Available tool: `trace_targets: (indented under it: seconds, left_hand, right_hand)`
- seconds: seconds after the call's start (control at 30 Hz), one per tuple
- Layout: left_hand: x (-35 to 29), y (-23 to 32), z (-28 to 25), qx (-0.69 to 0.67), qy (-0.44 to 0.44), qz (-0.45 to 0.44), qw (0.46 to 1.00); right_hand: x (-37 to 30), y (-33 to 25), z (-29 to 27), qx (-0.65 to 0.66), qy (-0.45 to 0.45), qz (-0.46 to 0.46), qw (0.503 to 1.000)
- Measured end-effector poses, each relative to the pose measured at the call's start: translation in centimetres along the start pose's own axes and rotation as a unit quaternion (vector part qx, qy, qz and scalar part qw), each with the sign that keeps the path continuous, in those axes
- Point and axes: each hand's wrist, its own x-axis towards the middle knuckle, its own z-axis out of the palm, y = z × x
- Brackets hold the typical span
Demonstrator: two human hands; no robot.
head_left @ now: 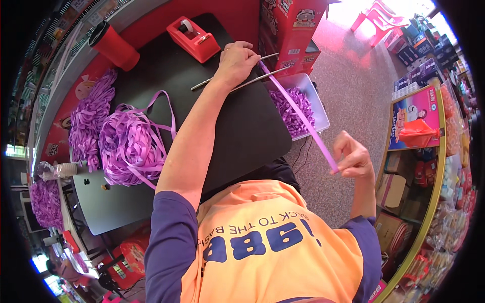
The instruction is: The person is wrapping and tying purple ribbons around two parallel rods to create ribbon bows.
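Observation:
A purple ribbon point(298, 112) is stretched straight between my two hands. My left hand point(237, 63) is closed at its upper end, over two thin metal rods point(260, 78) that reach past the table's right edge. Whether the fingers also grip the rods is hidden. Out to the right, my right hand point(353, 155) pinches the ribbon's lower end between thumb and fingers. Below the ribbon, a white plastic bin point(320, 108) holds many short purple ribbon pieces point(298, 121). A large loose heap of purple ribbon point(132, 144) lies on the table, left of my left forearm.
The black table point(242, 136) also carries a red tape dispenser point(193, 39), a red cup point(113, 46) and another purple bundle point(91, 118). A tall red box point(290, 30) stands beyond the bin. Packed shelves point(429, 202) line the right; a pink chair point(379, 22) stands far off.

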Motion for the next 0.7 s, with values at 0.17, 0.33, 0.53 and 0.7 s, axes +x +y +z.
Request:
trace_targets:
  seconds: [0.17,0.33,0.53,0.7]
  left_hand:
    - [-0.1,0.1,-0.1,0.002,0.008,0.005,1.0]
    - [-0.1,0.1,0.1,0.022,0.019,0.007,1.0]
    - [-0.1,-0.1,0.3,0.025,0.025,0.006,0.999]
    - [0.1,-0.2,-0.1,-0.01,0.009,0.005,1.0]
  right_hand:
    - [7.7,-0.6,-0.5,0.076,-0.001,-0.197,0.977]
    - [16.8,-3.3,-1.7,0.002,-0.03,-0.271,0.962]
    - [27.1,-2.9,-2.6,-0.31,0.08,-0.237,0.917]
    - [36.7,3.4,-6.8,0.004,0.081,0.04,0.996]
